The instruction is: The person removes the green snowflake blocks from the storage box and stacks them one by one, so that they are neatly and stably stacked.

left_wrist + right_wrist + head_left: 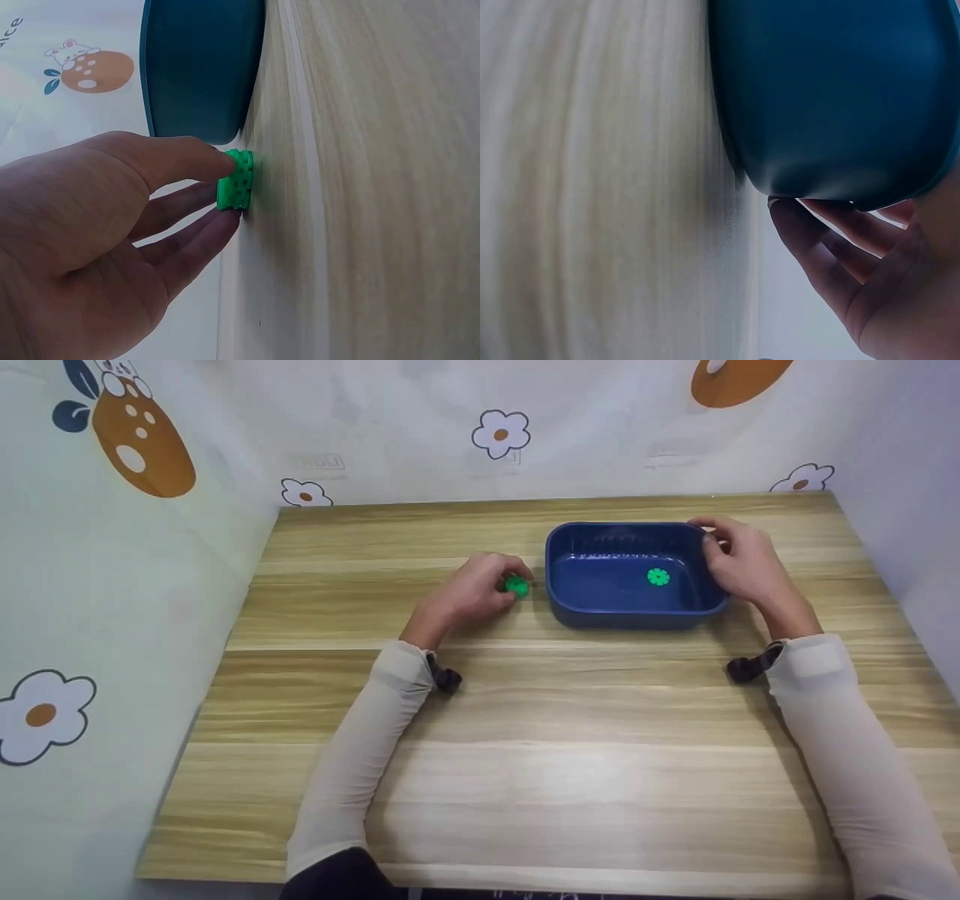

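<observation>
A short stack of green notched plastic discs (pixel 236 180) sits on edge of the tabletop's surface in the left wrist view, between the thumb and fingertips of my left hand (pixel 480 585), which pinches it. Just right of that hand stands a dark blue rectangular plastic basin (pixel 615 619) with rounded corners. One green notched disc (pixel 658 577) lies flat on the basin's floor. At the basin's right end, my right hand (pixel 746 566) grips the rim near the far corner. Its fingers touch the outer wall in the right wrist view.
The wood-grain table (pixel 525 720) bears the basin and both arms. Printed wall sheets (pixel 405 435) with flowers and orange shapes border it at the back and sides. A dark wrist camera (pixel 448 681) is strapped at each cuff.
</observation>
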Available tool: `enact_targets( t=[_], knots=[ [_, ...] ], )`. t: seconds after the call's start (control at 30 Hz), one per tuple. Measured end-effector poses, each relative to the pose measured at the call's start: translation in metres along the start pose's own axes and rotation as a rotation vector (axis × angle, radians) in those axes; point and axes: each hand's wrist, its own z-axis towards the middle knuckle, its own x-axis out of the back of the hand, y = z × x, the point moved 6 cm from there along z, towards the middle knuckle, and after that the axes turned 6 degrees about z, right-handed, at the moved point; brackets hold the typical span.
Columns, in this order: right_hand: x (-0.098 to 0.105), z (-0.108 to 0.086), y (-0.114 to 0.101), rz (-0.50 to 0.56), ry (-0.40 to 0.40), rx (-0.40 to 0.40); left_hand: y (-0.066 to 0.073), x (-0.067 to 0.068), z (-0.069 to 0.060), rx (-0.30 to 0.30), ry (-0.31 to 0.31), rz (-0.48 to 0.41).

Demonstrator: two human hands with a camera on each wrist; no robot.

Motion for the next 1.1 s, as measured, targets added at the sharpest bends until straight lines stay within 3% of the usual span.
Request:
enact_targets(
  t=[0.23, 0.6, 1.1],
  knots=[
    [0.001, -0.001, -0.001, 0.008, 0.022, 0.016, 0.001, 0.0, 0.001, -0.008, -0.007, 0.011],
    [0.0, 0.0, 0.0, 0.008, 0.013, 0.002, -0.007, 0.005, -0.003, 0.056, -0.007, -0.061],
    [0.0, -0.001, -0.001, 0.009, 0.014, 0.006, -0.007, 0.005, -0.003, 0.045, 0.005, -0.078]
  ],
)
